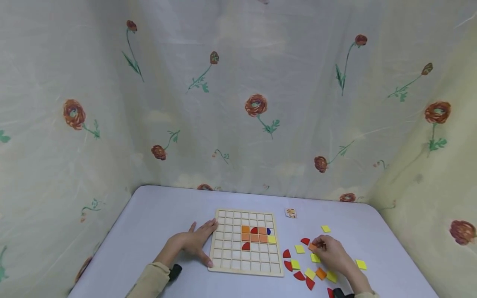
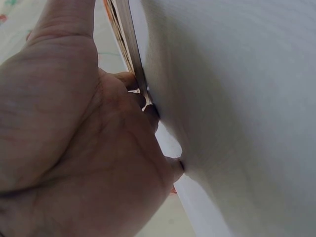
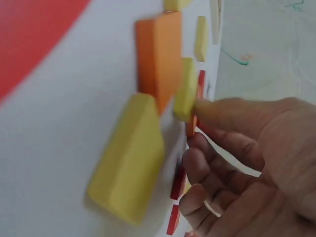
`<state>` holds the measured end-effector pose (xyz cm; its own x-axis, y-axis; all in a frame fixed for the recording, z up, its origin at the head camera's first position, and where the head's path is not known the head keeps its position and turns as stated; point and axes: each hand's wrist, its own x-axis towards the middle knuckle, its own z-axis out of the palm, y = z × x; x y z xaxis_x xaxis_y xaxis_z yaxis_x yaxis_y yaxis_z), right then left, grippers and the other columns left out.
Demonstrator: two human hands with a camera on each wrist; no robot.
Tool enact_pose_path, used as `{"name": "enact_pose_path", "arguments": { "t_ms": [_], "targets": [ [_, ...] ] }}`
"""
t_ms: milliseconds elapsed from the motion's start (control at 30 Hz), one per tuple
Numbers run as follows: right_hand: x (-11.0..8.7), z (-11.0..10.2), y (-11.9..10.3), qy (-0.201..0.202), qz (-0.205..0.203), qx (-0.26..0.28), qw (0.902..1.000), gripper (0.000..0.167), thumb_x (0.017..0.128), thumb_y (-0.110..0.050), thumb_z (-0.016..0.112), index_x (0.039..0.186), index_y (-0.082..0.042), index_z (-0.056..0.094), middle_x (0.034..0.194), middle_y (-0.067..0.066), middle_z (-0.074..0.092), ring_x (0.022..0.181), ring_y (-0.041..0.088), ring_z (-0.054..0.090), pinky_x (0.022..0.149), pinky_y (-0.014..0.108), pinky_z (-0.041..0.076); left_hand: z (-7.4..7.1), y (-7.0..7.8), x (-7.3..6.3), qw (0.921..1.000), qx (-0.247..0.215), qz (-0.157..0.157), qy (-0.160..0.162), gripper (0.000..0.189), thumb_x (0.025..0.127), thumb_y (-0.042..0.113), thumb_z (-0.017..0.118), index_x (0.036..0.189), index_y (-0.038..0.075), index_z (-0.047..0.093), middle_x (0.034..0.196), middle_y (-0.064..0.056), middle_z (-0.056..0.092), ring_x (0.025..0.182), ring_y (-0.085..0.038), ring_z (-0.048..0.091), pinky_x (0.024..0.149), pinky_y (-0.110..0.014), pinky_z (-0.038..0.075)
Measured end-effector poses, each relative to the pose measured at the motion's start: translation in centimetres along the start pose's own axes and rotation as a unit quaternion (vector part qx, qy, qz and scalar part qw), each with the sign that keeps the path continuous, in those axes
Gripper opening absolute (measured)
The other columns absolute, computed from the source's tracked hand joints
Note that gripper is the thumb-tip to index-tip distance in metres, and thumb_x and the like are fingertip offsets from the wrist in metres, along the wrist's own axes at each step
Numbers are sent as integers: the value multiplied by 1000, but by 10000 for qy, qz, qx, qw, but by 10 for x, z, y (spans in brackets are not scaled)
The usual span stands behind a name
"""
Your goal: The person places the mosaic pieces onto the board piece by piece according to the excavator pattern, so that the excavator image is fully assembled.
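A wooden grid board (image 1: 246, 272) lies on the table with several orange, red, yellow and blue pieces in its cells. Along the board's left edge rests my left hand (image 1: 193, 242), thumb and fingers spread; the left wrist view shows its fingertips against the board's side. My right hand (image 1: 331, 253) is among the loose pieces right of the board. Between its thumb and fingers it pinches an orange square tile (image 1: 312, 246), partly hidden in the right wrist view. Close by lie a yellow square tile (image 1: 315, 258) and a red quarter-circle piece (image 1: 305, 241).
Several more yellow squares (image 1: 299, 249), red quarter circles (image 1: 299, 275) and another orange square (image 1: 321, 273) are scattered around the right hand. A small printed card (image 1: 290, 212) lies beyond the board's far right corner. Flowered curtains (image 1: 238, 124) hang around the table (image 1: 167, 207).
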<state>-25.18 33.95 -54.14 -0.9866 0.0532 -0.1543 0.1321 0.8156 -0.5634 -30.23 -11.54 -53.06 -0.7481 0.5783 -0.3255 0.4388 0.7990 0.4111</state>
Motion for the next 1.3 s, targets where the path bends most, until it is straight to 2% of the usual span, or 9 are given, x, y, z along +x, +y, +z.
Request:
{"name": "enact_pose_path", "arguments": {
  "t_ms": [100, 200, 367, 500, 633, 1000, 1133, 1300],
  "targets": [
    [-1, 2, -6, -1, 46, -122, 9999, 23, 86, -12, 69, 108, -4, 65, 99, 4, 60, 81, 17, 51, 68, 28, 46, 0, -1, 1, 10000, -26, 3, -27, 124, 64, 60, 81, 155, 8, 14, 164, -9, 5, 151, -26, 4, 118, -62, 2],
    [-8, 4, -19, -174, -193, -138, 9996, 28, 84, -17, 74, 109, -9, 67, 101, 3, 58, 85, 17, 50, 72, 30, 48, 0, -2, 1, 10000, -59, 3, -63, 125, 64, 60, 81, 155, 8, 14, 164, -9, 4, 152, -26, 3, 118, -62, 1],
    [-23, 10, -38, -1131, -920, -39, 9893, 34, 78, -20, 79, 109, -14, 67, 102, -3, 63, 92, 18, 51, 82, 36, 51, 0, -4, 2, 9999, -27, 1, -113, 126, 64, 61, 80, 155, 9, 11, 164, -8, 3, 152, -26, 1, 118, -61, 0],
    [-28, 17, -44, -1522, -1134, -109, 9818, 28, 79, -17, 77, 105, -14, 68, 98, -3, 61, 90, 18, 50, 74, 28, 49, 0, -3, 1, 10000, 0, 20, -88, 125, 64, 61, 80, 155, 9, 12, 164, -8, 3, 152, -26, 2, 118, -61, 1],
    [-30, 22, -46, -1467, -1067, -111, 9833, 23, 80, -13, 76, 102, -13, 69, 91, -2, 58, 85, 18, 49, 65, 23, 46, 0, -1, 1, 10000, 2, 3, -65, 124, 64, 60, 81, 155, 8, 14, 164, -8, 5, 152, -26, 4, 118, -62, 2],
    [-30, 30, -61, -1201, -467, 283, 9913, 31, 78, -18, 79, 102, -11, 62, 80, 3, 55, 71, 16, 52, 54, 22, 44, -2, 0, -1, 10000, -22, 34, -60, 124, 65, 59, 81, 155, 8, 12, 164, -9, 4, 151, -26, 3, 118, -62, 1],
    [-29, 34, -73, -1038, -646, 164, 9924, 31, 77, -17, 79, 103, -11, 62, 81, 3, 55, 73, 16, 51, 55, 22, 43, -1, -1, -1, 9999, -62, 57, -68, 124, 65, 58, 81, 155, 7, 12, 164, -10, 4, 151, -26, 3, 117, -62, 1],
    [-23, 44, -89, -1064, -1213, 107, 9868, 29, 79, -21, 78, 100, -12, 62, 80, 1, 54, 74, 14, 50, 56, 22, 41, 0, -1, -1, 10000, -28, 24, -68, 125, 65, 59, 80, 155, 8, 12, 164, -9, 4, 152, -26, 2, 118, -62, 1]
  ]
}}
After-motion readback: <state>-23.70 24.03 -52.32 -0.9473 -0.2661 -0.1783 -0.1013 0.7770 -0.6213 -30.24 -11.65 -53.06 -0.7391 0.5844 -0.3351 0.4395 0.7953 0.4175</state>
